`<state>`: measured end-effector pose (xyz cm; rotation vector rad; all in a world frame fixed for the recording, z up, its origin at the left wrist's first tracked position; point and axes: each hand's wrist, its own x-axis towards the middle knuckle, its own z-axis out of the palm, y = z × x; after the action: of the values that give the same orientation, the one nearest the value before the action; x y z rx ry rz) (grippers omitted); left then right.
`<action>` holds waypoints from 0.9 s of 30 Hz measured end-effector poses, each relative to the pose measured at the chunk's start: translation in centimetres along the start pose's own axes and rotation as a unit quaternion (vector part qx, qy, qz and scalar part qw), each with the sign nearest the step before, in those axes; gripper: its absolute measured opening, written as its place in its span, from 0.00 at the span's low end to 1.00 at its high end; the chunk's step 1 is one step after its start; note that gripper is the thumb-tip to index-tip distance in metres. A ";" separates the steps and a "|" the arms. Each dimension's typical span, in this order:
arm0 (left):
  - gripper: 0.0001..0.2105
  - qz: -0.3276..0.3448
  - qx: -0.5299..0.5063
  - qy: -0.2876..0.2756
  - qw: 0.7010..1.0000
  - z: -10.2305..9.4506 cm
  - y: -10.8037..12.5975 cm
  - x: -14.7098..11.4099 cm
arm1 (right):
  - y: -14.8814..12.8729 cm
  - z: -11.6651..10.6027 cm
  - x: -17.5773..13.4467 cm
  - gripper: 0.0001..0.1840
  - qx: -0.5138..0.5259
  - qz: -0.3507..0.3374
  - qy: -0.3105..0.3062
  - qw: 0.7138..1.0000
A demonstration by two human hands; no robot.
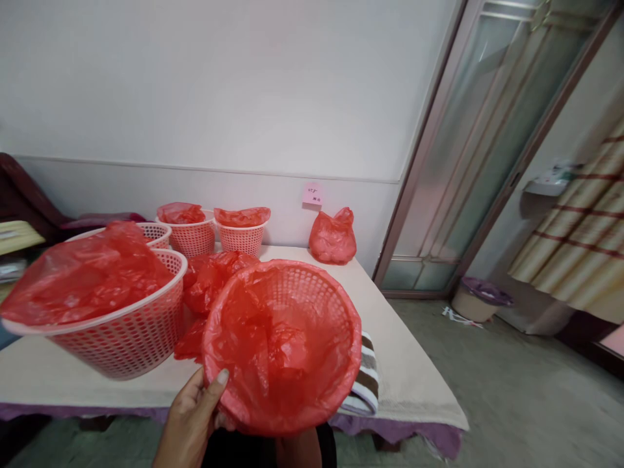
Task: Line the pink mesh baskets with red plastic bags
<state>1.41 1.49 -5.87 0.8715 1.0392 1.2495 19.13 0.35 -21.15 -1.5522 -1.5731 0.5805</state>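
I hold a round pink plastic basket (pixel 312 305) tilted toward me, above the table's near edge. A red plastic bag (pixel 273 351) lines it and folds over its rim. My left hand (pixel 192 419) grips the lower left rim, thumb pressed on the red plastic. My right hand (pixel 298 450) sits under the basket's bottom edge and is mostly hidden by it. Beneath the basket lies a brown-and-white striped towel (pixel 366 383).
The cloth-covered table (pixel 414 370) carries a large pink basket (pixel 131 338) holding a red bag (pixel 82 276), loose red bags (pixel 212 276), three more baskets (pixel 195 239) at the back, and a tied red bag (pixel 332 239) by the wall. A floor bin (pixel 480 300) stands near the glass door (pixel 468 149).
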 end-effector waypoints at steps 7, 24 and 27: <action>0.18 -0.016 0.036 -0.014 0.999 -0.8 0.1 -0.1 | 0.2 -0.1 -0.7 0.13 0.118 -0.001 0.087 0.989; 0.28 -0.030 0.045 -0.021 0.998 -0.4 -0.3 -1.2 | -8.1 -12.2 -1.1 0.18 0.583 0.134 0.177 0.782; 0.30 -0.028 0.053 -0.019 0.998 -0.6 -0.5 -1.4 | -8.1 -12.1 -1.2 0.18 0.583 0.142 0.186 0.778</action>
<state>1.00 0.00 -6.35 0.9374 1.0992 1.1356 24.05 -4.56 -8.25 -0.8043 -0.4075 1.0627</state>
